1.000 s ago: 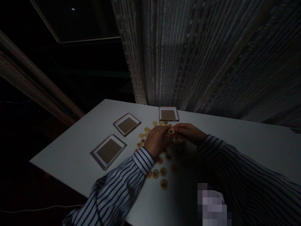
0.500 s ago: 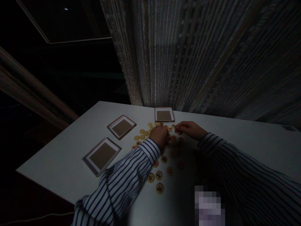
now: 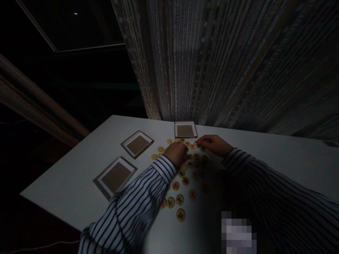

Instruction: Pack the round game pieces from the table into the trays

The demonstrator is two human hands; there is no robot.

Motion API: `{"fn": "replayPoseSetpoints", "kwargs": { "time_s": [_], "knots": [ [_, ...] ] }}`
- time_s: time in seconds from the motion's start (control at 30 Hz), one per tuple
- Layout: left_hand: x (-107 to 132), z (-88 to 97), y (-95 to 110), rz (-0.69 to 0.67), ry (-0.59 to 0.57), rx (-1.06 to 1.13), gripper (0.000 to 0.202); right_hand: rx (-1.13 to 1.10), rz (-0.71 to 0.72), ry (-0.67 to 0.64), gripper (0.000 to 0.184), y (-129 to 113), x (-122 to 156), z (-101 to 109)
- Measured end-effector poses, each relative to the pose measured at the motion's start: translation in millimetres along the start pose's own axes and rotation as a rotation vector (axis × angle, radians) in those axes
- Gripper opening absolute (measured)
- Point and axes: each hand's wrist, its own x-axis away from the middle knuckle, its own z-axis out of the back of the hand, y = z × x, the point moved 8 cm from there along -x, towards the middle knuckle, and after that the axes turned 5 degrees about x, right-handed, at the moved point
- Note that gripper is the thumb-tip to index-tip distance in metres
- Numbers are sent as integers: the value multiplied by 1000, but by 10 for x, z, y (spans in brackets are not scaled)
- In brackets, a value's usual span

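grey, stringy cloth makes up the curtain (image 3: 182, 63) hanging beyond the far edge of your white tabletop (image 3: 79, 165). your blue-striped left sleeve (image 3: 129, 204) and right sleeve (image 3: 275, 190) come in from the near side. three shallow rectangular trays, each showing a brown panel, lie apart: the near-left tray (image 3: 116, 176), the middle tray (image 3: 138, 144) beyond it, and the far tray (image 3: 185, 130) by the curtain. your left hand (image 3: 175, 153) curls down over the scattered round discs (image 3: 179, 199); its fingertips are hidden, so you cannot tell what its grip has. your right hand (image 3: 214, 144) sits at the far right of the scatter, thumb and forefinger nearly together at a black-marked disc (image 3: 195, 143); whether they pinch it, you cannot tell. the discs spread between and nearer than your hands, some plain-faced at left, others marked in red or black.
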Motion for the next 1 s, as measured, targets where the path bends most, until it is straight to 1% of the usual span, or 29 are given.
{"fn": "replayPoseSetpoints", "kwargs": {
  "time_s": [0.07, 0.13, 0.2, 0.27, 0.33, 0.43, 0.5, 0.57, 0.67, 0.77, 0.87, 1.0],
  "knots": [
    [44, 129, -170, 40, 69, 19, 27, 5, -1, 0, 12, -15, -14, -22],
    [71, 202, -327, 73, 90, 8, 28, 37, 4, -8, 15, -33, -28, -56],
    [73, 219, -437, 93, 87, 5, 29, 106, 10, 0, 18, -53, -46, -88],
    [55, 194, -481, 86, 76, 1, 29, 221, 18, 17, 19, -80, -68, -126],
    [28, 154, -487, 73, 72, -11, 25, 392, 41, 24, 20, -125, -94, -185],
    [-3, 112, -481, 70, 75, -24, 20, 703, 135, -18, 24, -239, -131, -347],
    [-16, 98, -468, 69, 73, -24, 19, 832, 200, -49, 24, -311, -149, -461],
    [-27, 91, -448, 67, 71, -22, 19, 870, 237, -68, 24, -364, -162, -543],
    [-41, 86, -426, 62, 71, -9, 19, 890, 265, -83, 24, -402, -173, -611],
    [-17, 127, -486, 73, 86, 7, 23, 905, 271, -89, 25, -399, -179, -623],
    [97, 260, -697, 140, 131, 50, 29, 908, 265, -90, 26, -395, -185, -613],
    [364, 448, -1048, 261, 155, 125, 28, 917, 240, -91, 26, -416, -196, -639]
  ]
}}
